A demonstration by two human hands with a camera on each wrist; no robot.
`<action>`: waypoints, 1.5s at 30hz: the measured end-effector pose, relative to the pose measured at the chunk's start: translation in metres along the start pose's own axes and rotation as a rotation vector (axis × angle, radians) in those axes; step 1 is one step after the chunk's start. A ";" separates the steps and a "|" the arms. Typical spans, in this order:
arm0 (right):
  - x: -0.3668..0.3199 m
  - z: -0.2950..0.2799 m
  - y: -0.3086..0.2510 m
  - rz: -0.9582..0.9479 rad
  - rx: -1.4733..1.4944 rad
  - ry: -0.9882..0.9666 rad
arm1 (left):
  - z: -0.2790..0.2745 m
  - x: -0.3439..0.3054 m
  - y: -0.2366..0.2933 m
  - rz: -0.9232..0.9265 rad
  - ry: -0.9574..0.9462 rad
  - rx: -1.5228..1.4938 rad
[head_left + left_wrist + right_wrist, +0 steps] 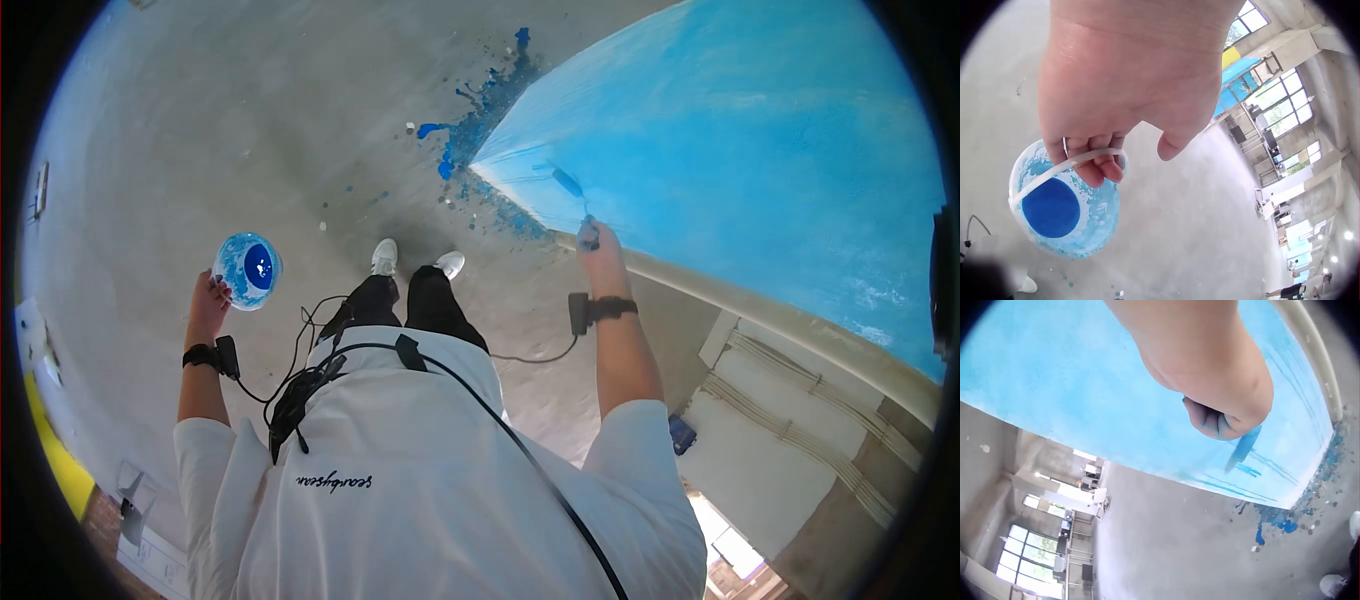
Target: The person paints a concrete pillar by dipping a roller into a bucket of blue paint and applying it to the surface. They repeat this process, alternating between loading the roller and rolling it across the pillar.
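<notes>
My left hand (208, 304) holds up a paint-smeared white bucket (232, 262) with dark blue paint inside. In the left wrist view the fingers of that hand (1129, 75) curl round the white handle (1054, 170) of the bucket (1100, 219). My right hand (603, 255) grips a small paint roller (567, 181), its blue head at the light blue painted wall (720, 170) near the wall's corner. In the right wrist view my hand (1229, 394) is closed round the handle, and the roller head (1244, 449) shows just beyond the fingers; streaks of darker blue mark the surface around it.
Blue splashes (470, 130) cover the grey floor (250, 130) by the wall's corner. A pale ledge (800, 335) runs along the wall's edge. Black cables (500, 425) cross my white shirt, and a dark blue object (682, 435) lies beyond my right elbow.
</notes>
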State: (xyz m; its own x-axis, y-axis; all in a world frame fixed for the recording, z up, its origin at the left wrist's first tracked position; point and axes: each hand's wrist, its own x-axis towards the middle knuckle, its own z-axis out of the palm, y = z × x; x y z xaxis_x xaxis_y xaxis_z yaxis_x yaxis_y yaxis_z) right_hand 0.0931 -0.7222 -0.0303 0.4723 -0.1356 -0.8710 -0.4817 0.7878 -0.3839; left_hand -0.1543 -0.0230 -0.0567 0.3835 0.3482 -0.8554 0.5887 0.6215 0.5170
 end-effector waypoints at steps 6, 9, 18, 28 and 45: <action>-0.093 -0.021 -0.032 -0.036 0.070 -0.167 | -0.010 0.015 -0.001 -0.036 -0.034 -0.011; -0.156 -0.055 -0.063 0.033 0.173 -0.339 | -0.008 0.021 -0.011 -0.049 -0.057 -0.031; -0.119 -0.045 -0.052 -0.058 0.057 -0.243 | -0.003 0.009 -0.014 -0.021 -0.065 -0.016; -0.046 -0.065 -0.052 -0.064 0.040 -0.184 | 0.030 -0.016 0.006 -0.036 -0.038 0.013; -0.101 -0.090 -0.064 0.031 0.113 -0.163 | 0.161 -0.039 -0.009 0.462 -0.358 1.090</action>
State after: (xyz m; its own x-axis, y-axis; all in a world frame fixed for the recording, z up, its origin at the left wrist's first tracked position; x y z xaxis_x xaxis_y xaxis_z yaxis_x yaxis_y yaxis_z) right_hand 0.0101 -0.8128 0.0547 0.5761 -0.0189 -0.8172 -0.4163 0.8536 -0.3132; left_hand -0.0604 -0.1549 -0.0226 0.7847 0.0612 -0.6168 0.5658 -0.4770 0.6725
